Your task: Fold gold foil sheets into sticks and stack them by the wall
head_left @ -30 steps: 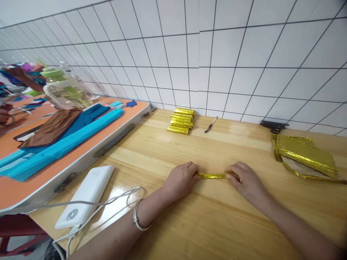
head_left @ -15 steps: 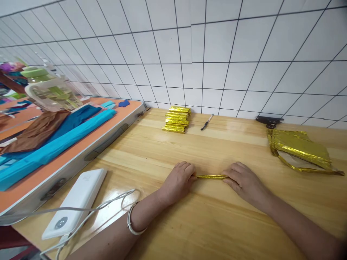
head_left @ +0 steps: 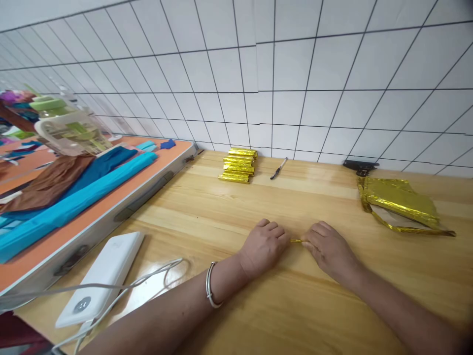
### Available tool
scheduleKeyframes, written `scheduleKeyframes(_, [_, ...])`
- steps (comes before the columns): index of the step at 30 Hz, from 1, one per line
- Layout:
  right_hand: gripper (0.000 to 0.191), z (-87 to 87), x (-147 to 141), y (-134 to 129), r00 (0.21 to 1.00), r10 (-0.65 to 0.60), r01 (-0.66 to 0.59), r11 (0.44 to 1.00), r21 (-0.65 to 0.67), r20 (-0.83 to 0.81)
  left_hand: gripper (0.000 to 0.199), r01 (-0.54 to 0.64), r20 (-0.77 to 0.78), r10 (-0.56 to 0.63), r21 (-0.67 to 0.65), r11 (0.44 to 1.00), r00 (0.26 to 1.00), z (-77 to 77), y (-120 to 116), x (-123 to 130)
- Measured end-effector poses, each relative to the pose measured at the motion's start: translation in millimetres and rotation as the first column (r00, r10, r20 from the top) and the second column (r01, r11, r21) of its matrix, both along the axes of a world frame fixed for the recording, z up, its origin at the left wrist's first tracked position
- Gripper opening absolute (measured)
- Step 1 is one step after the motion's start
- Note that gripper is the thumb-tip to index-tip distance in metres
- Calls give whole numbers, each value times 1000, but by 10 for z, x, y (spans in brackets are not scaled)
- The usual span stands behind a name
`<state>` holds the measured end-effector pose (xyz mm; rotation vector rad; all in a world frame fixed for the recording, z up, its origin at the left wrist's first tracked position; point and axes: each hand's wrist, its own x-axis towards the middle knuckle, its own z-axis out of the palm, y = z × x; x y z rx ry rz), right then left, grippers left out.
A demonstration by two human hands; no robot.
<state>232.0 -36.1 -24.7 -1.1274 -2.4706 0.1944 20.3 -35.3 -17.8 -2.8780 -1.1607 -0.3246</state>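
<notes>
A thin gold foil strip lies low over the wooden table, and only a short piece of it shows between my hands. My left hand, with a silver bangle on its wrist, is closed on the strip's left part. The right part is pinched by the fingers of my right hand. Farther back sit several gold foil rolls side by side, with a pen just right of them.
Gold foil sheets lie at the right beside a black clip. A white power bank with cables is at the left. Beyond it, an orange table holds blue and brown material and a clear container. A tiled wall runs along the back.
My left hand has slid right along the strip toward my right hand, so less of the gold shows between them. The view has shifted slightly.
</notes>
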Motion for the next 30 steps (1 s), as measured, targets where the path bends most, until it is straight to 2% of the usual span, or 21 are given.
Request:
scheduleKeyframes(5, [15,21,-64,19,988,20,-30,997,69,151,12,39,48,-39,6,999,998,-6,56,83])
scheduleKeyframes(9, [22,8,-89,12,988,37,-54,992,114,148,16,89,66,-88,-3,996,994,32,58,111])
scheduleKeyframes(13, [23,67,-93,-9,991,53,-68,991,118,127,13,59,96,-52,-67,996,994,85,70,55])
scheduleKeyframes(16, [23,112,-76,0,993,66,-77,991,108,100,8,4,126,15,-148,989,992,102,109,-36])
scheduleKeyframes(20, [23,93,-1,50,994,56,-63,994,84,89,12,-26,114,52,-218,976,992,135,180,-164])
scheduleKeyframes(26, [23,22,58,62,995,29,-32,999,34,92,23,-21,91,36,-163,986,995,211,217,-240])
scheduleKeyframes(30, [24,41,61,47,988,-18,22,999,-26,151,26,-39,85,53,-162,986,995,137,227,-253])
